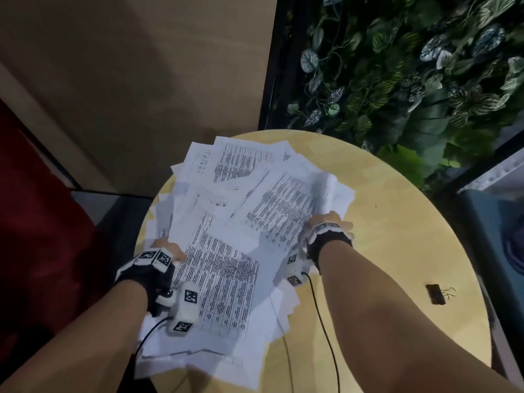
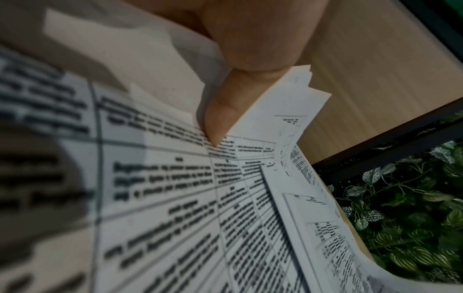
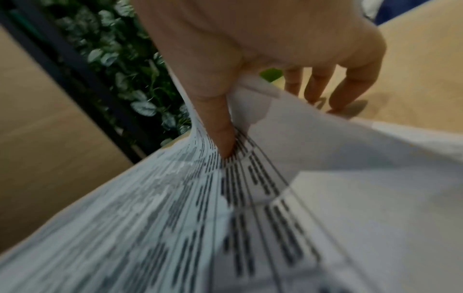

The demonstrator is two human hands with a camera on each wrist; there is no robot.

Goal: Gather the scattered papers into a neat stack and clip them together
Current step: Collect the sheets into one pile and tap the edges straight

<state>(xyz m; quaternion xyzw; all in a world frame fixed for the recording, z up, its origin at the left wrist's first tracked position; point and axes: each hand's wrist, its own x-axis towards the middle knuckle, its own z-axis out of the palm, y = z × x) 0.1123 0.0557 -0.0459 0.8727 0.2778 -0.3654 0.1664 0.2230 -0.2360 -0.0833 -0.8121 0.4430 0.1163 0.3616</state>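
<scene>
Both hands [image 1: 167, 252] gripping far-pointing papers [image 1: 226, 236]

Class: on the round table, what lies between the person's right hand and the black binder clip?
Only bare tabletop separates the right hand from the binder clip; the head view shows it.

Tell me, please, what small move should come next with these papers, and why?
Probably draw both hands inward to square the papers: the left hand and right hand pinch opposite sides, yet the sheets lie fanned at many angles, and the binder clip lies apart on the table.
</scene>
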